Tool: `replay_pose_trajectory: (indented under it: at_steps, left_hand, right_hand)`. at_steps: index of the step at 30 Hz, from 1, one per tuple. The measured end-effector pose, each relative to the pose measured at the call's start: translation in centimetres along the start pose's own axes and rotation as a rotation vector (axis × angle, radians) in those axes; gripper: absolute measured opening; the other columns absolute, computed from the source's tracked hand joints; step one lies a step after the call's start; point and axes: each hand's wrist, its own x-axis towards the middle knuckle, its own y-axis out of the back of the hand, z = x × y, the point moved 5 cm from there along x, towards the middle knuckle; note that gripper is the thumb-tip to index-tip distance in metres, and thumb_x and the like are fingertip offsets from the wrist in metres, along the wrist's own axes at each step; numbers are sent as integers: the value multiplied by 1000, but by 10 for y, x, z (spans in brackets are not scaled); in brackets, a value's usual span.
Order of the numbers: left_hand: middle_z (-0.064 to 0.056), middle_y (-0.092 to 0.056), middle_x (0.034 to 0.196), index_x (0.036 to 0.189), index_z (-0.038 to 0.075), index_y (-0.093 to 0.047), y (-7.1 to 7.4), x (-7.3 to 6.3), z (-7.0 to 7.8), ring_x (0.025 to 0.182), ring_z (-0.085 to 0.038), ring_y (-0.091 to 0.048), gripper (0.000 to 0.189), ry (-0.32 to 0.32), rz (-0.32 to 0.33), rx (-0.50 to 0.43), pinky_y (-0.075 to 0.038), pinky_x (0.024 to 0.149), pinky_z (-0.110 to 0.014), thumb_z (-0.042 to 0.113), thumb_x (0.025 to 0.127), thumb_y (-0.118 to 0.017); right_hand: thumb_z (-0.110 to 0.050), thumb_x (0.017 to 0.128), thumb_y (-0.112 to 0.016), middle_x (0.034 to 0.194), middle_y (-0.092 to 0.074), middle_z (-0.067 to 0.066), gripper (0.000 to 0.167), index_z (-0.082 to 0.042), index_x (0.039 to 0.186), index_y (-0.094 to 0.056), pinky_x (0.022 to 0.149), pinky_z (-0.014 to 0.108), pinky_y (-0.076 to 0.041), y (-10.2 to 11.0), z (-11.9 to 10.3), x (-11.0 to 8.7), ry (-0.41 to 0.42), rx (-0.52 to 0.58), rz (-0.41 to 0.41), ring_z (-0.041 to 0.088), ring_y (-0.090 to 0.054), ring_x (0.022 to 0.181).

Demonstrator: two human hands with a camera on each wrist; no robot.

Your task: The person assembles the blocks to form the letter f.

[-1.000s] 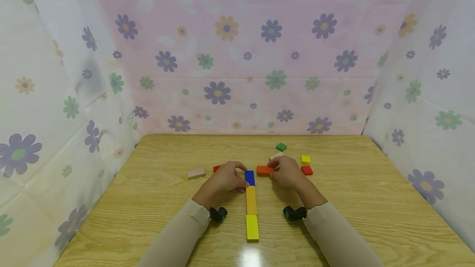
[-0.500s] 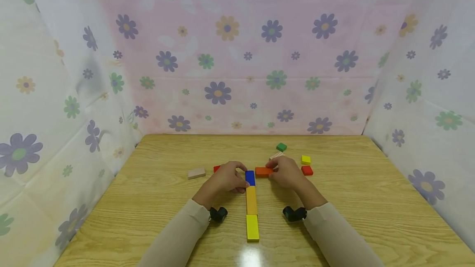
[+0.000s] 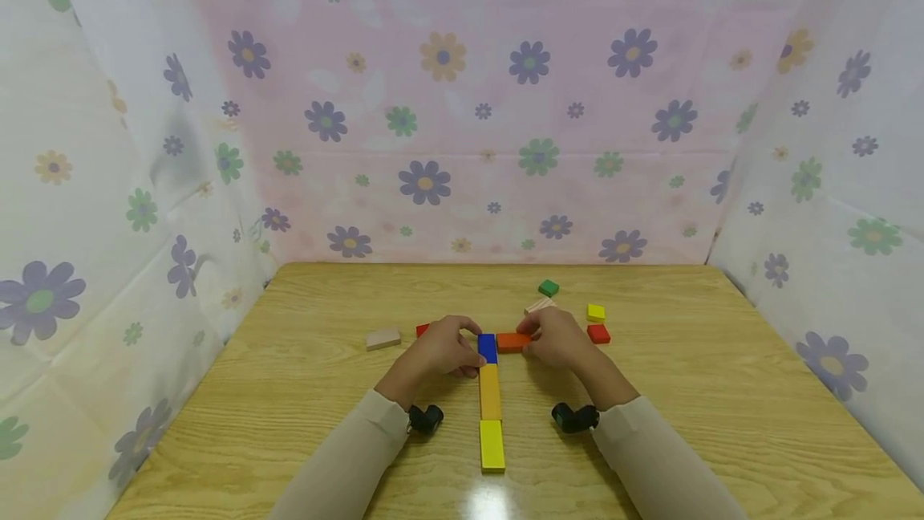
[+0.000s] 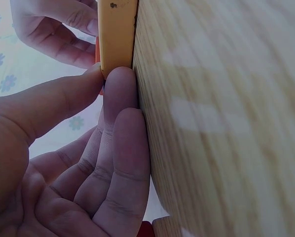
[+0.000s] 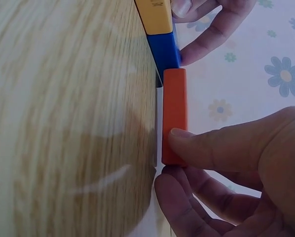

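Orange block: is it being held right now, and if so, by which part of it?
Yes. The right hand has its grip on the orange block at the end farther from the blue block.

Head view, lower centre: red block partly behind left hand; shape unclear, perhaps oblong. Sleeves cut by bottom edge.

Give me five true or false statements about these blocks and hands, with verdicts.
1. The right hand holds the orange block. True.
2. The amber block lies between the blue block and the long yellow block. True.
3. The left hand touches the long yellow block. False: it touches the blue block.
4. The orange block is left of the blue block. False: it is to the right.
5. The green block is the farthest away. True.
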Motion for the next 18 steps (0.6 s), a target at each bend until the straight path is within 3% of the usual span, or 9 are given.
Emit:
replay_pose_trajectory:
  at_steps: [18]
  left_hand:
    - [-7, -76, 83, 135, 6, -61, 0, -2, 2, 71, -23, -75, 49, -16, 5, 12, -63, 67, -37, 10, 90, -81]
  right_hand:
    - [-5, 86, -81, 111, -73, 5, 26, -11, 112, -77, 90, 40, -59, -1, 0, 0, 1, 25, -12, 20, -67, 98]
